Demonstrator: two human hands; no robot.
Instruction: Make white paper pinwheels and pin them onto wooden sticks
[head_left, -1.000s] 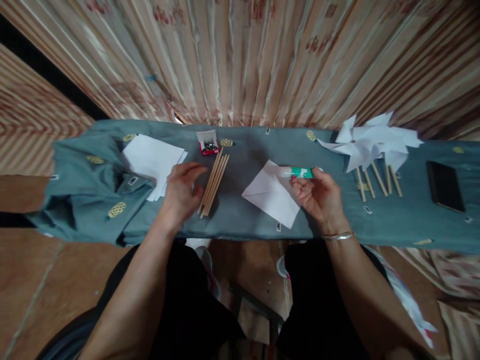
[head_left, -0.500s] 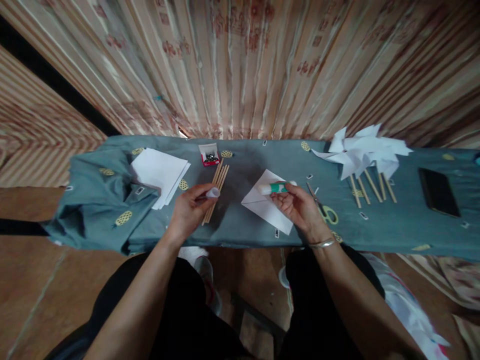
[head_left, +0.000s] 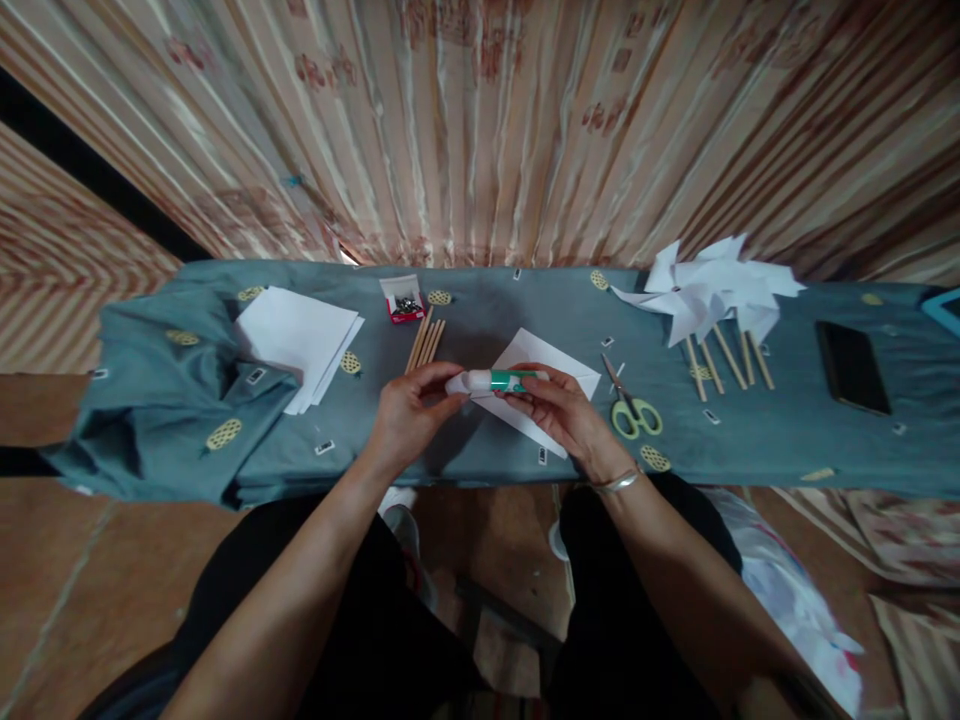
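Note:
Between thumb and fingers, my left hand point(head_left: 411, 412) pinches a whitish translucent cap point(head_left: 456, 383). My right hand point(head_left: 556, 405) is closed round a green and white glue stick point(head_left: 508, 380), held level with its white end against the cap. Whether the cap is fully seated I cannot tell. Below the glue stick, a creased white paper square point(head_left: 531, 348) lies on the cloth, partly covered by my right hand. Wooden sticks point(head_left: 429, 340) lie just beyond my left hand. Scissors with pale green handles point(head_left: 634, 415) rest to the right of my right hand.
A stack of white paper point(head_left: 300, 340) lies on the left of the cloth-covered table point(head_left: 375, 455). A small red box of metal pins point(head_left: 406, 305) stands at the back. Several white paper pinwheels point(head_left: 705, 290) on sticks and a dark phone point(head_left: 853, 367) lie on the right.
My hands have come together: the cap in my left hand has moved right and now meets the end of the glue stick in my right hand. The view has shifted slightly.

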